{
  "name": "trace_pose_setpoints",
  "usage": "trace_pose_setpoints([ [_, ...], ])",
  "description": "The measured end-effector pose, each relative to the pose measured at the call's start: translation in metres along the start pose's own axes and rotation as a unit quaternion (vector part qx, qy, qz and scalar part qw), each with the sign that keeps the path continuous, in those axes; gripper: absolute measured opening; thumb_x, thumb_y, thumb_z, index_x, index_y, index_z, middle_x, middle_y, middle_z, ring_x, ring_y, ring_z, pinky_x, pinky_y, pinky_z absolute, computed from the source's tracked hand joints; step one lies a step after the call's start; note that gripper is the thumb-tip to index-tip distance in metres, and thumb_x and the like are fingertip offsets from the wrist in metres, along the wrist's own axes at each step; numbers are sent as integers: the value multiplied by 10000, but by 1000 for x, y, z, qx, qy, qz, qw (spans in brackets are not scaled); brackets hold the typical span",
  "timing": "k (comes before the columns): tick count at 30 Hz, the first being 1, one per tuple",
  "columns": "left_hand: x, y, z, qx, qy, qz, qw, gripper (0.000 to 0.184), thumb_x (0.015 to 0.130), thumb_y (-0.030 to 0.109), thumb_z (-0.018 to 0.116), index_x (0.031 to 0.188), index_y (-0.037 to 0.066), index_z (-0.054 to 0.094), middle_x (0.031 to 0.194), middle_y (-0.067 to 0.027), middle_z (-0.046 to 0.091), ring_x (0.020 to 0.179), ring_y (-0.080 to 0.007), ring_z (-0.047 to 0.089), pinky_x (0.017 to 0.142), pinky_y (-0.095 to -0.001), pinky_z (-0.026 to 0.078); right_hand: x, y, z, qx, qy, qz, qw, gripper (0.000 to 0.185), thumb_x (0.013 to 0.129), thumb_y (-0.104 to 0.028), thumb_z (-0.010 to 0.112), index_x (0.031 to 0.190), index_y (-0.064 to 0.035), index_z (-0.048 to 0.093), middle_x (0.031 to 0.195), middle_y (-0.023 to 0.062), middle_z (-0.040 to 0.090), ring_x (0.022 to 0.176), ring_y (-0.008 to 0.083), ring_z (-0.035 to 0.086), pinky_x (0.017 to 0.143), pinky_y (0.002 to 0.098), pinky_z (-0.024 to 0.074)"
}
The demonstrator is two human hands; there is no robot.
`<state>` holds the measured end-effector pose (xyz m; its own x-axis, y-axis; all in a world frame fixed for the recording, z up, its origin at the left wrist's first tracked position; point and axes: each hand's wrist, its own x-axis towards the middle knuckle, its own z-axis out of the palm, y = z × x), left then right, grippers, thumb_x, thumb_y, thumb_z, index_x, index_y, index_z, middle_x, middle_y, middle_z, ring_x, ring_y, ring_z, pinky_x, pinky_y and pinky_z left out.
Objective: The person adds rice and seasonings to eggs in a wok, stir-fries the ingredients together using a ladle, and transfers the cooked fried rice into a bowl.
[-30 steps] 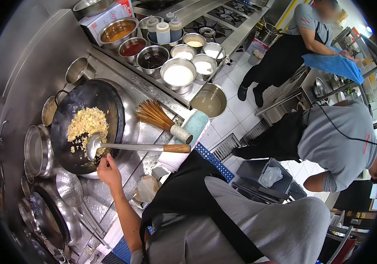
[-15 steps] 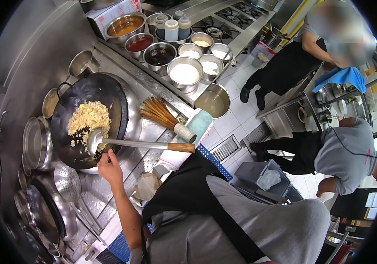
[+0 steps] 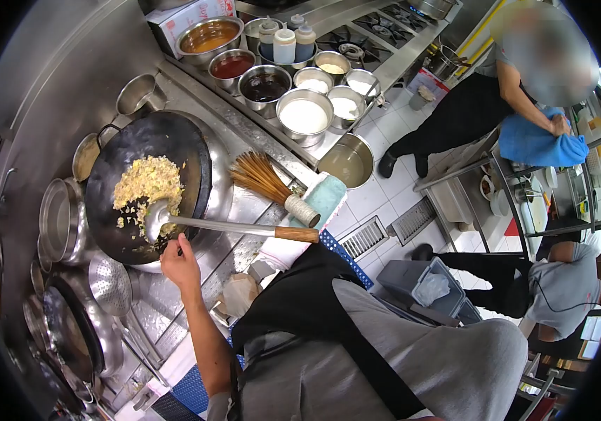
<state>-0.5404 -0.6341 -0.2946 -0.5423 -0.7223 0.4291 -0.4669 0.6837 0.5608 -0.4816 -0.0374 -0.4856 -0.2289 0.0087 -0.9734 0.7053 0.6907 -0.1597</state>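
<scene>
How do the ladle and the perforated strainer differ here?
The ladle shows no holes in its bowl; the strainer is covered in them.
The strainer's bowl is wider than the ladle's.
The ladle's bowl sits inside the wok; the strainer's lies outside it.
Both bowls are silvery metal.

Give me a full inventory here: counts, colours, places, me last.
Round black metal wok: one, black, left side.
Pale crumbly food: one heap, yellow, in wok.
Wood-handled steel ladle: one, silver and brown, bowl in wok.
Tan bristle brush: one, tan, right of wok.
Soft teal cloth: one, teal, beside brush.
Round steel bowls: at least eight, silver, top centre.
Plastic squeeze bottles: several, white and dark, among bowls.
Round steel pot: one, silver, below bowls.
Perforated steel skimmer: one, silver, lower left.
Grey plastic bin: at least one, grey, centre right.
Bright blue cloth: one, blue, upper right.
Grey-shirted co-workers: two, grey and black, right side.
Left hand: one, bare, beside wok's lower edge.
Right hand: unseen.
</scene>
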Motion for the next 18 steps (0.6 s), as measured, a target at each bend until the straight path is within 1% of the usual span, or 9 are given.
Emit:
trace_pose_setpoints([
  [3,0,2,0,-6,-6,-10,1000,351,969,234,692,698,32,599,637,-142,600,583,-358,535,641,-461,415,4,-28,-14,-74,32,-53,995,517,872,-236,741,1305,-10,572,1344,262,571,1251,427,553,1044,451,467],
  [5,2,-1,0,-7,-7,-10,1000,347,970,233,692,698,38,598,621,-138,588,576,-357,533,642,-461,419,-10,-81,-25,-187,140,-195,953,528,867,-229,751,1311,-10,568,1359,264,566,1266,432,549,1055,452,464],
  [7,0,-3,0,-4,-8,-4,1000,344,971,233,691,700,43,597,605,-133,576,567,-355,530,642,-460,422,-62,-184,-33,-190,265,-405,854,540,861,-222,760,1318,-9,564,1373,267,562,1282,436,545,1065,453,461],
  [9,-2,1,-4,3,-2,-2,1000,344,973,233,687,701,43,594,591,-129,563,554,-358,526,647,-459,426,-174,-314,-27,-151,293,-610,721,528,930,-174,691,1390,15,515,1279,270,582,1210,443,551,1066,471,439],
  [10,-2,0,-3,2,1,3,1000,347,973,235,686,699,43,593,588,-130,561,552,-359,525,650,-458,428,-210,-359,-19,-143,280,-653,689,590,908,-205,729,1412,6,508,1331,263,567,1258,433,529,1094,466,418],
  [11,0,1,-1,-1,5,9,1000,350,974,236,685,697,43,592,585,-131,560,550,-360,525,653,-457,431,-237,-393,-7,-148,216,-677,688,655,898,-269,751,1443,-13,492,1371,254,559,1295,423,516,1120,467,399],
  [13,2,1,-1,0,-10,-1,1000,357,973,242,685,692,43,591,579,-135,558,555,-364,532,647,-461,434,-243,-444,28,-293,173,-720,605,711,877,-299,763,1476,-42,480,1391,256,551,1280,422,547,1105,479,427],
  [15,0,0,-4,7,-18,-7,1000,363,971,249,687,688,42,591,575,-139,560,556,-369,539,639,-466,438,-238,-472,81,-443,124,-623,633,693,892,-266,731,1502,-71,465,1331,263,586,1208,431,605,1055,496,476],
  [18,2,0,-4,3,-22,-3,1000,373,965,259,695,683,37,592,580,-148,574,552,-378,550,624,-477,442,-187,-491,128,-491,47,-625,605,656,950,-192,644,1558,-118,410,1338,296,600,1106,430,666,963,496,521],
])
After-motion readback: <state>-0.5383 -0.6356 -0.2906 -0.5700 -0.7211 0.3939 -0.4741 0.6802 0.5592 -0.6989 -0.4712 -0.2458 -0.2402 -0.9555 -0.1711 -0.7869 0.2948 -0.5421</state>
